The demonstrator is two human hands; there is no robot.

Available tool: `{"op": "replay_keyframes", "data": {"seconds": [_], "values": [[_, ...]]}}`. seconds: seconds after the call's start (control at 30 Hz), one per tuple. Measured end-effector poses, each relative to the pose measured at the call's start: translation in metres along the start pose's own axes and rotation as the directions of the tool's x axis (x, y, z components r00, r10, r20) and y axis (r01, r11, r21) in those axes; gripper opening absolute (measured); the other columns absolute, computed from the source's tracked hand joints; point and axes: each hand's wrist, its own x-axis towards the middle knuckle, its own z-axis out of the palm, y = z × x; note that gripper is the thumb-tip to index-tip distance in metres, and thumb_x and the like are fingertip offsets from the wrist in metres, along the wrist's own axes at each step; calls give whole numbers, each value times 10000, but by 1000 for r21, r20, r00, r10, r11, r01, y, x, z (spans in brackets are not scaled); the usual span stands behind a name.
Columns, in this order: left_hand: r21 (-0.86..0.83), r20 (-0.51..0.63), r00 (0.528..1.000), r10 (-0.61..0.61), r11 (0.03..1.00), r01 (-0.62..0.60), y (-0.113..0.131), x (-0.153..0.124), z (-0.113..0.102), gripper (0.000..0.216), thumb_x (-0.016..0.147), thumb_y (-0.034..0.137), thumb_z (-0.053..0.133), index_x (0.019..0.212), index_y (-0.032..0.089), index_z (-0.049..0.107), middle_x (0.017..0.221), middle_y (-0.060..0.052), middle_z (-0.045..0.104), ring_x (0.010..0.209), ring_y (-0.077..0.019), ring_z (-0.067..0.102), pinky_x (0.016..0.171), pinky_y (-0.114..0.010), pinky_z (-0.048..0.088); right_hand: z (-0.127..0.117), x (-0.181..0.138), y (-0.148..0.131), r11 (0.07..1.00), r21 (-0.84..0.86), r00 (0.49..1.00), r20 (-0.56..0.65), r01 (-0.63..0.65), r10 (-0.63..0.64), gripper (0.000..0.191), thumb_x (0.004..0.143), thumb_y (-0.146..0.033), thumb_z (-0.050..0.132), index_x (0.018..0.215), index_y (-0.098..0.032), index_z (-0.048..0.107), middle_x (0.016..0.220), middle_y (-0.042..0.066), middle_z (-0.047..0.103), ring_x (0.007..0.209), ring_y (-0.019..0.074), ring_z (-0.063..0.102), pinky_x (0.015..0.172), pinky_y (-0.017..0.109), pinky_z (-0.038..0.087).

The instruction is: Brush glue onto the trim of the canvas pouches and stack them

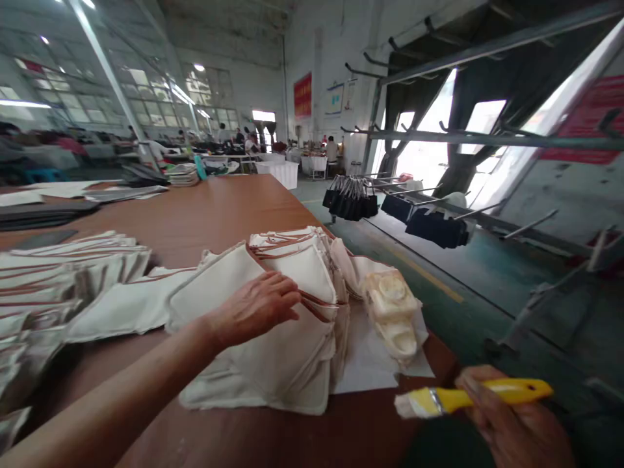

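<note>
My left hand [256, 307] lies flat, fingers stretched out, on top of a stack of cream fabric pieces with brown trim [273, 325] on the brown table [214, 208]. My right hand [517, 422] is closed round the yellow handle of a paintbrush [468, 398] at the lower right, off the table's edge, bristles pointing left. Just right of the stack stands a glue-crusted container [394, 312] on a white sheet [365, 364].
More cream fabric pieces [63, 286] lie piled at the left. Dark sheets [43, 214] lie further back. Black bags [351, 203] hang from a metal rack [487, 140] on the right, across a green-floored aisle. People work at distant tables.
</note>
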Motion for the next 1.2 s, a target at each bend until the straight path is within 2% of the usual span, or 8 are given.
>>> {"op": "replay_keyframes", "data": {"seconds": [0.1, 0.17, 0.27, 0.43, 0.67, 0.9, 1.07, 1.2], "values": [[36, 59, 997, 57, 998, -59, 24, 15, 14, 108, 949, 314, 675, 968, 209, 657, 999, -30, 682, 989, -211, 619, 991, -376, 413, -24, 15, 22, 989, 7, 988, -36, -149, 149, 465, 966, -660, 556, 970, -206, 657, 590, -22, 483, 476, 162, 468, 424, 250, 395], [65, 70, 998, 5, 998, -10, 28, 14, 21, 125, 927, 298, 705, 1008, 219, 654, 1022, -22, 677, 989, -212, 618, 933, -359, 427, -34, 24, 31, 988, -66, 990, -54, -137, 133, 462, 971, -645, 548, 1033, -199, 648, 605, -26, 503, 483, 163, 479, 421, 246, 376], [97, 63, 998, -31, 995, 25, 28, 9, 26, 189, 952, 283, 669, 1132, 233, 635, 1135, -28, 668, 1047, -215, 608, 929, -352, 424, -34, 40, 39, 989, -139, 999, -10, 41, -43, 403, 1012, -569, 516, 1033, -192, 658, 648, -9, 570, 520, 178, 543, 482, 265, 429], [147, -5, 1000, -26, 989, 27, 35, 15, 31, 252, 959, 280, 661, 1191, 199, 605, 1245, -73, 651, 1158, -240, 588, 1059, -405, 361, -2, 67, 51, 965, -108, 967, 118, 237, -224, 351, 1013, -501, 505, 984, -204, 690, 952, 69, 699, 866, 245, 672, 798, 324, 522], [252, 182, 967, -178, 959, 129, 58, 42, 12, 194, 916, 248, 690, 1097, 184, 661, 964, -69, 680, 898, -258, 630, 815, -394, 423, 33, 92, 70, 940, -94, 911, 294, 329, -290, 289, 950, -435, 536, 889, -222, 723, 924, 62, 716, 857, 267, 675, 822, 371, 523], [224, 221, 950, -222, 959, 172, 67, 46, 4, 95, 880, 209, 717, 966, 179, 688, 1015, -96, 675, 965, -264, 628, 792, -362, 430, 7, 92, 62, 913, -83, 883, 301, 400, -360, 278, 1019, -388, 494, 983, -216, 710, 999, 77, 707, 892, 248, 671, 820, 357, 527], [121, 226, 942, -248, 967, 226, 77, 42, -20, 24, 940, 180, 635, 932, 185, 657, 898, -46, 709, 922, -231, 665, 892, -377, 405, -2, 74, 63, 855, -14, 795, 376, 519, -476, 223, 1040, -327, 513, 1087, -234, 710, 1040, 69, 694, 979, 238, 655, 896, 360, 532], [35, 228, 918, -325, 945, 326, 87, 29, -39, 24, 926, 220, 648, 948, 209, 652, 917, -30, 691, 881, -217, 651, 744, -308, 398, -7, 63, 67, 807, 19, 734, 404, 590, -546, 207, 1048, -262, 506, 1146, -244, 688, 1077, 69, 679, 1018, 237, 640, 913, 371, 525]]}}
